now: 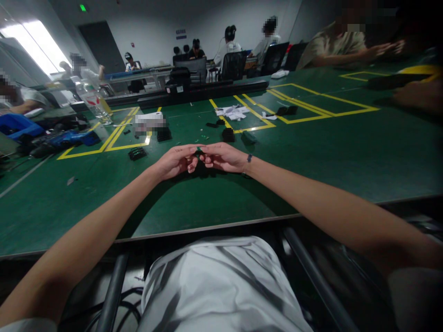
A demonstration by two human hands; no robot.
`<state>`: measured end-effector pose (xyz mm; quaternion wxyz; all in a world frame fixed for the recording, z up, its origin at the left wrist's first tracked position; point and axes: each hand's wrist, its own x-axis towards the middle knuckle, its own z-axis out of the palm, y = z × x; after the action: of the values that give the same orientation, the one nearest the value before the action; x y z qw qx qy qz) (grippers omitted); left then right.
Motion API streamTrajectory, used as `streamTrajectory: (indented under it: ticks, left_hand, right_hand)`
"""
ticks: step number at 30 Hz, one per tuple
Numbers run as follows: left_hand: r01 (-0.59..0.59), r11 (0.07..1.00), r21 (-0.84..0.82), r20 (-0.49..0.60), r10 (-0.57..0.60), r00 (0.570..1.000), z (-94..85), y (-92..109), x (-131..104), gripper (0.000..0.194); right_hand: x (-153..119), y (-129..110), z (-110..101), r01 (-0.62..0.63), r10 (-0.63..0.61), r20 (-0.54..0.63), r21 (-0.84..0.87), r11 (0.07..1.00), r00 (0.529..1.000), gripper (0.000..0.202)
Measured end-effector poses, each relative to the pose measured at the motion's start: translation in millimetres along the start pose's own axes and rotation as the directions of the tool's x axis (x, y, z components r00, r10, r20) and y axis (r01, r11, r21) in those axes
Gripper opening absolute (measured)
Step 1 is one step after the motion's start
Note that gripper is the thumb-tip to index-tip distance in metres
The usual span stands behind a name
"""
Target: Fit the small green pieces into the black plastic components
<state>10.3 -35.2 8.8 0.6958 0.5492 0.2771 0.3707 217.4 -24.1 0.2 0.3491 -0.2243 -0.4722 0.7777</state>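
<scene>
Just above the green table, my left hand and my right hand meet at their fingertips. Between them is a small green piece, pinched from both sides; it is too small to tell its kind. Both hands are closed on it, with the lower fingers curled under. Tiny green bits lie on the table just beyond my fingers. A dark block-like stack sits left of my left hand, and a black piece lies behind my right hand.
White paper scraps lie inside yellow tape lines. A clear bottle stands at the back left, near a white box and blue-and-black gear. Another person's hands are at the far right. The table's front edge runs before my lap.
</scene>
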Motion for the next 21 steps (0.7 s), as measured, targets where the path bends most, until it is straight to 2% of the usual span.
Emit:
streamTrajectory:
  ticks: [6, 14, 21]
  left_hand:
    - [-0.022, 0.998, 0.057, -0.047, 0.024, 0.999, -0.1, -1.4, 2.1, 0.039]
    - [-0.147, 0.977, 0.153, -0.085, 0.162, 0.983, 2.1, -5.1, 4.5, 0.037]
    - [-0.226, 0.968, 0.107, -0.145, 0.24, 0.96, 13.1, -8.7, 5.0, 0.036]
  right_hand:
    - [1.2, 0.8, 0.1, 0.017, -0.017, -0.024, -0.03, 0.999, 1.0, 0.018]
    - [4.3, 2.2, 1.6, 0.085, -0.089, -0.099, -0.048, 0.995, 0.991, 0.014]
    - [5.9, 4.2, 6.2, 0.157, -0.157, -0.138, -0.013, 0.987, 0.978, 0.018]
